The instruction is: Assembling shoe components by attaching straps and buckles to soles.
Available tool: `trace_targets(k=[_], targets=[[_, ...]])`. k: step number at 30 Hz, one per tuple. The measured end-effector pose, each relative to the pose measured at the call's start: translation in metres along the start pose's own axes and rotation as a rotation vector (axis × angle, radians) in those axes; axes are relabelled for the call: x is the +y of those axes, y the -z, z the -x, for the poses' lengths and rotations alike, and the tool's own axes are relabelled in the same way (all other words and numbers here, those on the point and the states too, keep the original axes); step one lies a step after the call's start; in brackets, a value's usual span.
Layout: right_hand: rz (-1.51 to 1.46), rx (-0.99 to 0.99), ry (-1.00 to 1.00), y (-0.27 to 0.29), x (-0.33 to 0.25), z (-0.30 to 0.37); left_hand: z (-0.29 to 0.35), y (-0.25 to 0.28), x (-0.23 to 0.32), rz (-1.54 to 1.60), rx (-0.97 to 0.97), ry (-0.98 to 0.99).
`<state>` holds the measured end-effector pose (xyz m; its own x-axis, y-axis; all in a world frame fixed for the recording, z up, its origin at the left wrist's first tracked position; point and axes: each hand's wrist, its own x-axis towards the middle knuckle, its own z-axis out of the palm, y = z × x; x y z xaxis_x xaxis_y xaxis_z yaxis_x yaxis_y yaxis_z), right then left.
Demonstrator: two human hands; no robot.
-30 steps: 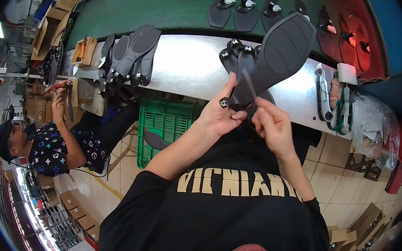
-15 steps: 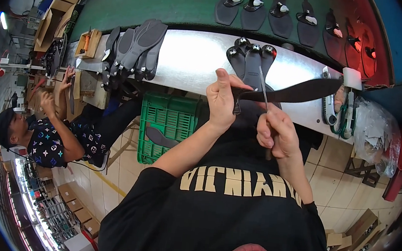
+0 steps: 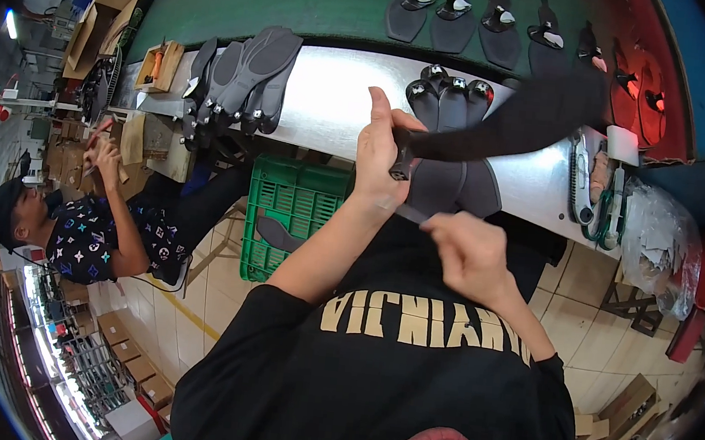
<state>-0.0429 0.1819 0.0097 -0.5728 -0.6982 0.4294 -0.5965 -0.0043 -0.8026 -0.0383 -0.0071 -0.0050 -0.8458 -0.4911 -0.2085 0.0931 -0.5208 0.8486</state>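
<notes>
My left hand (image 3: 378,159) grips the heel end of a black shoe sole (image 3: 510,121), its thumb raised and the broad end of the sole pointing right. Below it my right hand (image 3: 475,253) is closed on a thin knife; a short stretch of the blade (image 3: 411,215) shows by my left wrist, and its handle is hidden in my fist. Several dark soles (image 3: 451,109) with shiny heel ends lie together on the metal bench (image 3: 331,91) behind the held sole. Grey broad ends of soles (image 3: 449,187) show below it at the bench's near edge.
Soles are piled (image 3: 256,75) at left. A green crate (image 3: 252,248) stands below. Sandals (image 3: 454,26) line the green conveyor (image 3: 305,3). A cutter (image 3: 578,182), scissors (image 3: 612,215) and a clear bag (image 3: 661,233) are right. A co-worker (image 3: 105,230) sits left.
My right hand has swung down and left, and the blade no longer stands upright across the sole. The sole's broad end has tilted upward. The co-worker's hands have come closer together.
</notes>
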Motion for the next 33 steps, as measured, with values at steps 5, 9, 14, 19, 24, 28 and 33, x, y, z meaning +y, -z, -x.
trace_targets(k=[5,9,14,19,24,28,33], targets=[[0.163,0.164,-0.241,0.001,0.019,-0.004,0.018,-0.034,0.005,0.543,0.188,0.528],[0.216,0.177,-0.188,-0.016,0.019,-0.003,0.007,-0.008,-0.018,0.671,-0.107,0.528],[0.140,0.035,-0.114,-0.027,0.007,-0.001,-0.009,0.008,-0.019,0.836,0.001,0.537],[0.170,0.193,-0.285,-0.002,0.041,-0.030,-0.047,0.049,0.062,0.313,0.447,0.107],[0.505,0.109,-0.407,-0.003,0.088,-0.041,-0.069,0.163,0.147,0.041,0.371,-0.236],[0.499,0.097,-0.482,-0.009,0.090,-0.047,-0.073,0.221,0.176,-0.796,0.743,-0.342],[0.317,0.153,-0.588,-0.011,0.085,-0.060,-0.067,0.197,0.150,-1.197,0.658,-0.892]])
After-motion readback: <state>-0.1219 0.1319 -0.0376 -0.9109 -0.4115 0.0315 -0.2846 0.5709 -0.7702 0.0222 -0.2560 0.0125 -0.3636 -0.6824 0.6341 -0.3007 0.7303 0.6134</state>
